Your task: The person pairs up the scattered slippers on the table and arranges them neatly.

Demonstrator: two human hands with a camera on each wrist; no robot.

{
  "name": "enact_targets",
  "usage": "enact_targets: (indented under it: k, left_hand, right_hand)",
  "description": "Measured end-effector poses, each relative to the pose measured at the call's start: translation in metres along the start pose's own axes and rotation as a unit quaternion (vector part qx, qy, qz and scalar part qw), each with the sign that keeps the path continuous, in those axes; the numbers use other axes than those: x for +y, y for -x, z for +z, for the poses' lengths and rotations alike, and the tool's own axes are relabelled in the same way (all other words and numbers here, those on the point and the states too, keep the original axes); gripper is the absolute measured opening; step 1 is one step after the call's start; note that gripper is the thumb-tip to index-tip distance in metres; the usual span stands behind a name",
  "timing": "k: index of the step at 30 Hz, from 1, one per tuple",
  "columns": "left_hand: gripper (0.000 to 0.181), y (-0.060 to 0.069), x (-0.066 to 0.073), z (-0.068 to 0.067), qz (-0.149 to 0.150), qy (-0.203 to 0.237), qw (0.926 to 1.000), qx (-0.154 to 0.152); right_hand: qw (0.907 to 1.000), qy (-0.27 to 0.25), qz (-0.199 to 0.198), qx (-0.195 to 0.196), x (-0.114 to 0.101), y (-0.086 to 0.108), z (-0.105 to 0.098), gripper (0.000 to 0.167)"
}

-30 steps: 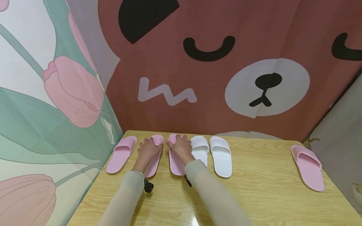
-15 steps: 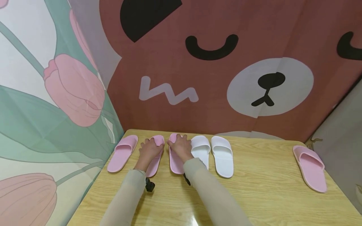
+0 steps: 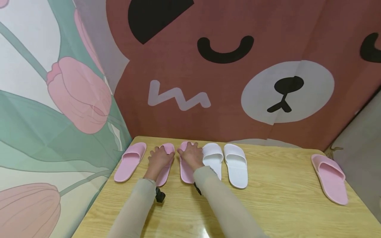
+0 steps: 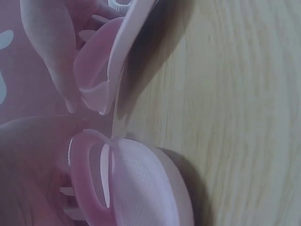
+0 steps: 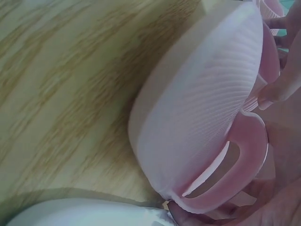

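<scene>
My left hand [image 3: 159, 160] spans the strap of a pink slipper [image 3: 163, 177], thumb on its right side and fingers over to the left. Beside it, my right hand [image 3: 192, 157] holds a second pink slipper [image 3: 186, 173] the same way. Both slippers lie on the wooden table, toes toward the back wall, with a narrow gap between them. In the left wrist view the ribbed insole [image 4: 146, 183] shows below the open strap. The right wrist view shows fingers [image 5: 188, 215] curled down at the strap's side. Each hand hides most of its strap in the head view.
A third pink slipper [image 3: 129, 163] lies at the far left. Two white slippers [image 3: 212, 157] stand side by side, close to my right hand. Another pink slipper [image 3: 331, 181] lies near the table's right edge. A printed bear cloth [image 3: 226, 122] hangs behind the table [image 3: 276, 198].
The head view has shifted slightly, so everything appears a little further right. Both hands stay on their pink slippers, which hardly move relative to the other slippers.
</scene>
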State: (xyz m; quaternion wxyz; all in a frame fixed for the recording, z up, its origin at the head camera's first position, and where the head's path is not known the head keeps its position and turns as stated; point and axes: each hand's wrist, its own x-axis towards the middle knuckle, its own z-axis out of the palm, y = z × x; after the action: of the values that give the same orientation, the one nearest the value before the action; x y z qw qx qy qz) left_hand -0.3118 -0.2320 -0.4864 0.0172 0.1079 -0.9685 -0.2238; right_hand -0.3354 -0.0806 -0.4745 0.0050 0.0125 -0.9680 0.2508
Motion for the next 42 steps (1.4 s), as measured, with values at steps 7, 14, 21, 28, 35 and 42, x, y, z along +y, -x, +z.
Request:
enact_targets:
  k: [7,14,21,28,35,42]
  left_hand:
    - [0.082,-0.001,0.003,0.002,-0.003,-0.003,1.0,-0.002]
    - [0.079,-0.001,0.003,0.003,-0.003,-0.006,0.9999,-0.012]
    - [0.071,0.002,0.002,-0.002,-0.002,-0.013,0.9991,-0.039]
    - [0.071,0.001,0.0,0.0,0.001,-0.012,0.999,-0.044]
    - [0.071,0.002,-0.002,0.001,0.005,-0.005,0.9992,-0.039]
    - [0.068,0.004,-0.002,0.001,0.02,-0.011,0.9997,-0.01]
  right_hand:
    - [0.9996,0.02,0.001,-0.019,0.0,-0.003,0.0,0.071]
    - [0.9971,0.063,-0.012,-0.041,-0.002,-0.001,-0.005,0.067]
    - [0.9962,0.066,-0.021,-0.052,0.001,0.0,-0.005,0.057]
    - [0.9962,0.065,-0.02,-0.053,0.003,0.001,-0.005,0.058]
    - [0.9961,0.059,-0.03,-0.058,0.007,0.001,-0.006,0.054]
    - [0.9927,0.081,-0.073,-0.053,0.009,0.001,-0.009,0.049]
